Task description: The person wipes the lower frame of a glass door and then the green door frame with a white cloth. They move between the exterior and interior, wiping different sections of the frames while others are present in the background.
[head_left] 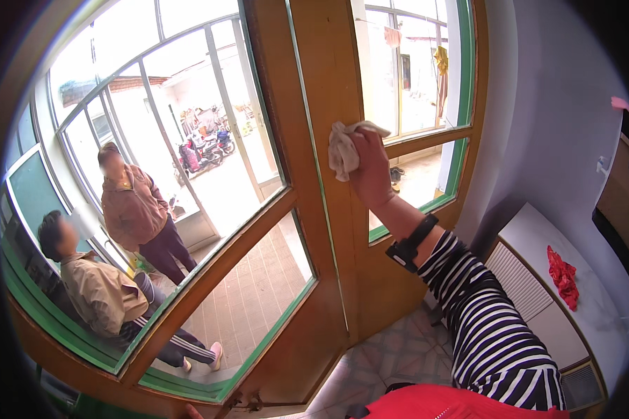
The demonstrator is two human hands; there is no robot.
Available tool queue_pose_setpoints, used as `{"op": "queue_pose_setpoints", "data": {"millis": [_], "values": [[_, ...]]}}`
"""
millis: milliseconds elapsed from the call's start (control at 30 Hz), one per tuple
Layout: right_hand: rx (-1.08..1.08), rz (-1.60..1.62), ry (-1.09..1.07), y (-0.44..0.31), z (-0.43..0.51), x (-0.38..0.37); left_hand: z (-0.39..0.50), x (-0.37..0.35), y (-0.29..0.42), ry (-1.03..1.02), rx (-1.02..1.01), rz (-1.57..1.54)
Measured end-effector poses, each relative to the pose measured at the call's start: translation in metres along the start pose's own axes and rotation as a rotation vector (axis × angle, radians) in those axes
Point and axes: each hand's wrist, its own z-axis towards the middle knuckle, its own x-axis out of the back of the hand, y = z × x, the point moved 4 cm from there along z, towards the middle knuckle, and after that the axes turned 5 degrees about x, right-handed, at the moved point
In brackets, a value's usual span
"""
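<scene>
My right hand [373,170] grips a crumpled off-white cloth [343,152], which lies against the brown wooden stile of a glazed door [331,78]. The arm is raised, in a black-and-white striped sleeve with a black band at the wrist. Of my left hand [193,411] only what looks like a fingertip shows at the bottom edge, by the lower part of the door; what it touches is hidden. A metal latch [254,402] sits low on the door near it. Glass panes with green-painted edging stand on both sides of the stile.
Beyond the glass stand two people, one in a brownish jacket [136,207], one in a beige jacket [97,290]. Motorbikes [204,152] are parked farther out. On my right, a white-topped cabinet [534,235] bears a red cloth [562,277] beside a pale wall.
</scene>
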Motion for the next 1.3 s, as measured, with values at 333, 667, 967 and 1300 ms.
{"op": "queue_pose_setpoints", "data": {"millis": [333, 667, 967, 1300], "values": [[0.283, -0.314, 0.005, -0.049, 0.071, 0.025, -0.007, 0.000, 0.003, 0.065, 0.047, -0.032], [0.350, -0.356, -0.063, -0.042, 0.062, 0.034, 0.015, 0.012, -0.027, 0.062, -0.041, 0.017], [0.112, -0.416, -0.395, -0.043, 0.042, 0.046, 0.035, 0.012, -0.057, 0.076, -0.170, 0.131], [0.080, -0.629, -0.424, -0.045, 0.050, 0.029, 0.046, 0.016, -0.072, 0.116, -0.206, 0.202]]}}
